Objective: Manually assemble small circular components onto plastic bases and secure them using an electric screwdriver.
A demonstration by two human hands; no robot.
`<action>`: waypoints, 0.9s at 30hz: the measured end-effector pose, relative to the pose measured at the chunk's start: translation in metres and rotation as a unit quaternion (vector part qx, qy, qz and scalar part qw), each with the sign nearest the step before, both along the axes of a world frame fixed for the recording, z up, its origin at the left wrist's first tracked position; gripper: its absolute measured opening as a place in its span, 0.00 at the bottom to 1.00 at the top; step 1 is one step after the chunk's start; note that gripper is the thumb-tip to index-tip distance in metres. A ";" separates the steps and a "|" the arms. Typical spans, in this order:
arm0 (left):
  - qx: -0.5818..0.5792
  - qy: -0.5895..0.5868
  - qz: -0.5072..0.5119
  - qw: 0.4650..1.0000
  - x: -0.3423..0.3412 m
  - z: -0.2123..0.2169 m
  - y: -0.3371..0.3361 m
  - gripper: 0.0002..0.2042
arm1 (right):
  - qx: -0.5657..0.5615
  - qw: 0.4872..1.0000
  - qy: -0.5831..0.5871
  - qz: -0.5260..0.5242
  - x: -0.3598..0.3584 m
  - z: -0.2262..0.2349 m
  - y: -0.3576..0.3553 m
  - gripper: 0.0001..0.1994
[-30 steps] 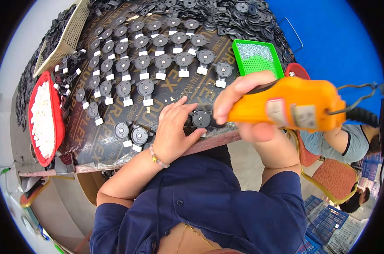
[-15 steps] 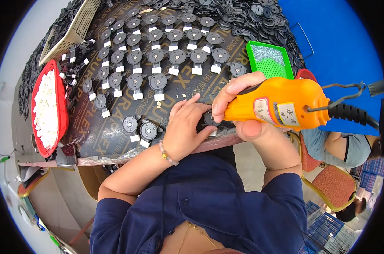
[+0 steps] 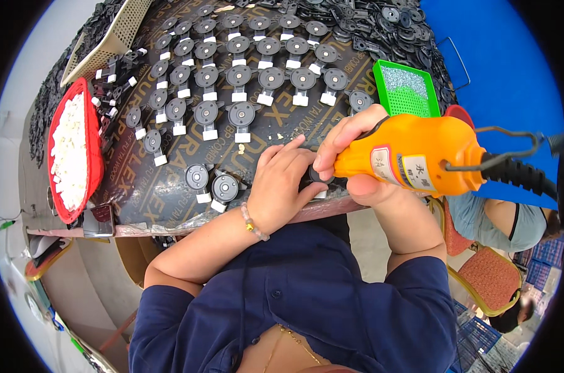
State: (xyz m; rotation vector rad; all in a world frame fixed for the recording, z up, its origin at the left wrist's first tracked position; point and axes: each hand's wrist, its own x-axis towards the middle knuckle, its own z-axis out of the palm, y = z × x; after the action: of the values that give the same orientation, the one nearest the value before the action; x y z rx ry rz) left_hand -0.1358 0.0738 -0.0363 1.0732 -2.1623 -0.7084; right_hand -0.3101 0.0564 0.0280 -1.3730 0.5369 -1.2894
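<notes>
In my right hand (image 3: pixel 351 132) is an orange electric screwdriver (image 3: pixel 397 155), lying nearly level with its thick black cord leaving to the right. Its narrow front end points left, toward a black disc-shaped plastic part (image 3: pixel 315 176) at the table's near edge. My left hand (image 3: pixel 281 183) steadies that part, thumb and fingers around it; much of the part is covered, and the screwdriver's tip cannot be seen. Left of this hand lie two similar black parts with white end pieces, one of them a round-headed part (image 3: pixel 225 187).
Several rows of finished-looking black parts (image 3: pixel 238 76) cover the dark table. A red basket (image 3: pixel 96 149) of white pieces stands left, near a beige basket (image 3: pixel 111 46). A green tray (image 3: pixel 412 107) of small screws and a heap of black parts (image 3: pixel 394 34) lie far right.
The table and its parts sit slightly farther right in the picture, as the view has shifted. Both hands keep nearly the same pose, and the screwdriver stays at the part.
</notes>
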 end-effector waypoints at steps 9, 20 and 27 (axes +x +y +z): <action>-0.030 -0.043 -0.008 0.999 0.002 0.003 0.002 0.23 | -0.007 0.994 -0.066 -0.083 -0.030 0.006 -0.014 0.38; -0.046 -0.060 -0.015 0.997 -0.005 0.006 0.003 0.26 | -0.108 0.940 0.099 -0.309 -0.119 -0.006 -0.084 0.20; -0.043 -0.068 -0.008 0.997 -0.006 0.006 0.002 0.25 | -0.097 0.945 0.086 -0.300 -0.121 -0.011 -0.085 0.20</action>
State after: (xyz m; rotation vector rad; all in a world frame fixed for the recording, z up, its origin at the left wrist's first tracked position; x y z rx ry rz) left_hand -0.1413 0.0755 -0.0306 1.0883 -2.2963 -0.5585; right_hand -0.4308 -0.0285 0.0169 -1.5567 1.0265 -1.7531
